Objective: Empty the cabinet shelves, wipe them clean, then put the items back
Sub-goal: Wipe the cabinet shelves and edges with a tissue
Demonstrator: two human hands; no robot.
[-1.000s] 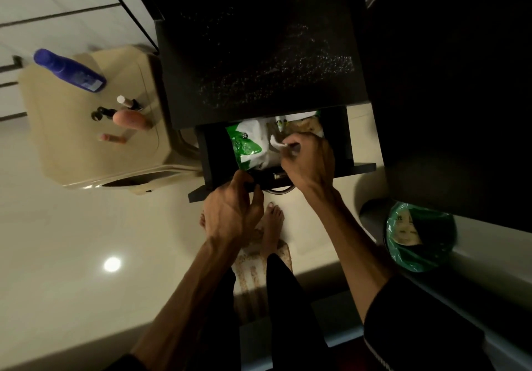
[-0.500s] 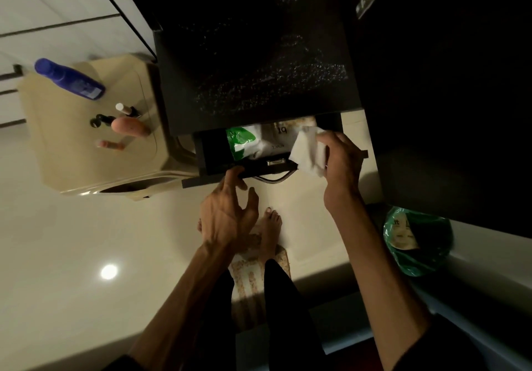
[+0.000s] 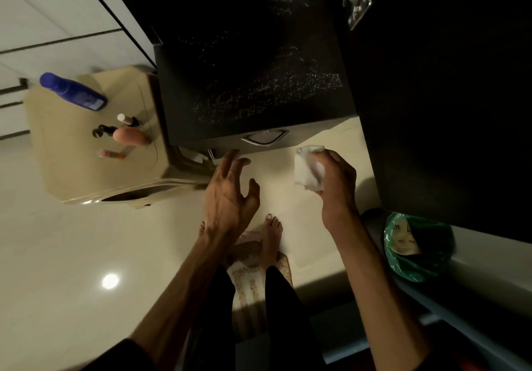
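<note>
The drawer (image 3: 263,140) of the dark cabinet (image 3: 253,62) is now pushed shut, where half a second ago it stood open showing a green-and-white packet and other items; only its front edge and one metal handle (image 3: 265,138) show. The left hand (image 3: 230,195) has left the drawer front and hovers just below it, fingers (image 3: 233,160) straight and spread apart, holding nothing, their tips near the cabinet's lower edge. The right hand (image 3: 336,189) has drawn back from the drawer and sits lower and to the right, its fingers curled round one crumpled white wipe (image 3: 306,170). From the left: the beige bench (image 3: 57,151) beside the cabinet carries five things: one blue bottle (image 3: 72,91) lying on its side with its long axis running from upper left to lower right and its cap end at the upper left, one small white-capped tube (image 3: 128,120), one black pump bottle (image 3: 103,131), one pink bottle (image 3: 131,137) and one small pinkish tube (image 3: 112,154). Two bare feet (image 3: 272,235) stand on the pale floor (image 3: 72,255), partly on a patterned mat (image 3: 247,284). The wipe hangs with its longer side roughly vertical, well clear of the cabinet and just right of the handle. At the far right one green bag (image 3: 417,249) lines a bin below the dark door, and one metal hinge (image 3: 357,4) shows at the top.
</note>
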